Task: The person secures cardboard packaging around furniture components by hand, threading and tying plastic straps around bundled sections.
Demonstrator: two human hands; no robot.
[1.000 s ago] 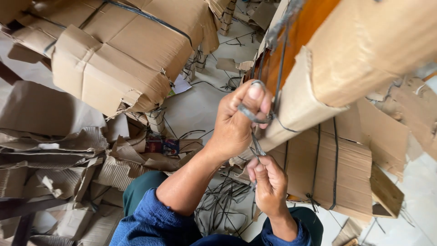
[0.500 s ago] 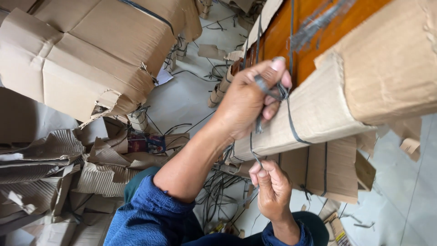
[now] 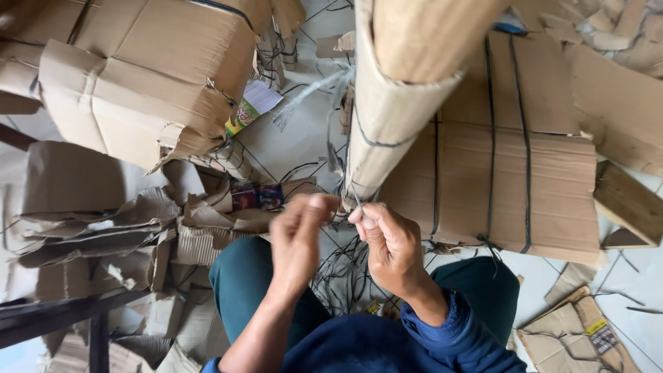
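Observation:
A long cardboard-wrapped bundle [image 3: 394, 97] slants down from the top of the view, bound with dark plastic strap [image 3: 376, 144]. Just below its lower end, my right hand [image 3: 390, 245] pinches a thin strap end between thumb and forefinger. My left hand [image 3: 297, 242] is close beside it, blurred, fingers curled together near the same strap end; whether it grips the strap is unclear. Both hands hover over my knees in dark green trousers [image 3: 238, 283].
A big strapped cardboard package [image 3: 152, 83] lies at the upper left. A flat strapped cardboard bundle [image 3: 511, 179] lies at the right. Torn cardboard scraps [image 3: 117, 235] pile at the left, loose dark straps [image 3: 338, 276] litter the pale floor, and a wooden block [image 3: 628, 204] sits at the far right.
My left hand let go of the strap high on the bundle and dropped down next to my right hand. The bundle now shows more upright and the view has swung.

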